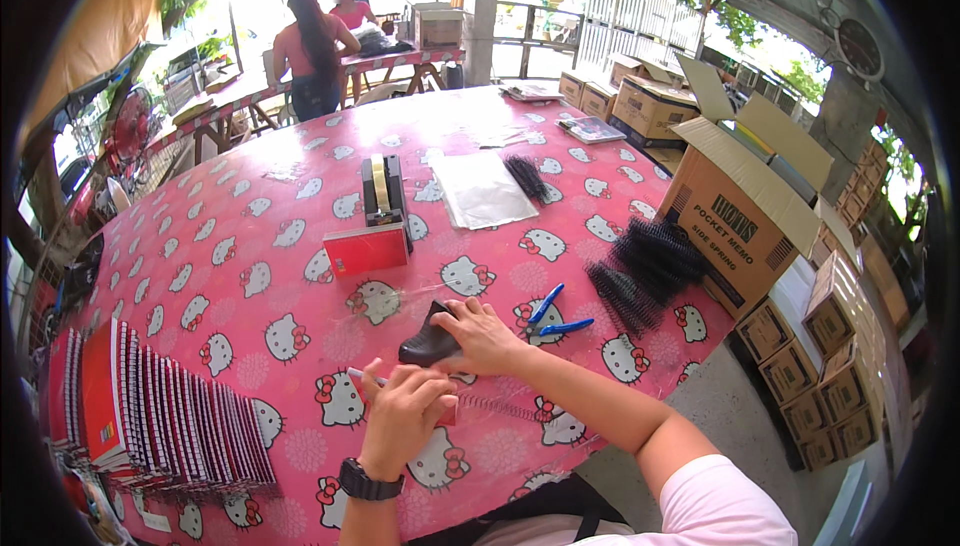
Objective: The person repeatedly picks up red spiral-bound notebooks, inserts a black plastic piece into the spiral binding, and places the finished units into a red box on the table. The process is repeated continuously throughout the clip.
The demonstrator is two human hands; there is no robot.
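My left hand (408,408), with a dark watch on its wrist, is closed on a small red notebook (449,414) that its fingers mostly cover. A thin dark spiral coil (508,407) stretches to the right from the notebook's edge, lying over the tabletop. Just beyond, my right hand (482,338) grips a smooth black block-like object (428,342) whose exact kind I cannot make out. Blue-handled pliers (552,321) lie with their handles spread to the right of that hand.
Spiral notebooks (190,411) stand in a row at left. A tape dispenser (382,189) sits behind a red notebook stack (367,250). Clear plastic sheets (484,191) lie mid-table. Black coils (650,271) pile by an open carton (745,211) at right. Two people stand at a far table.
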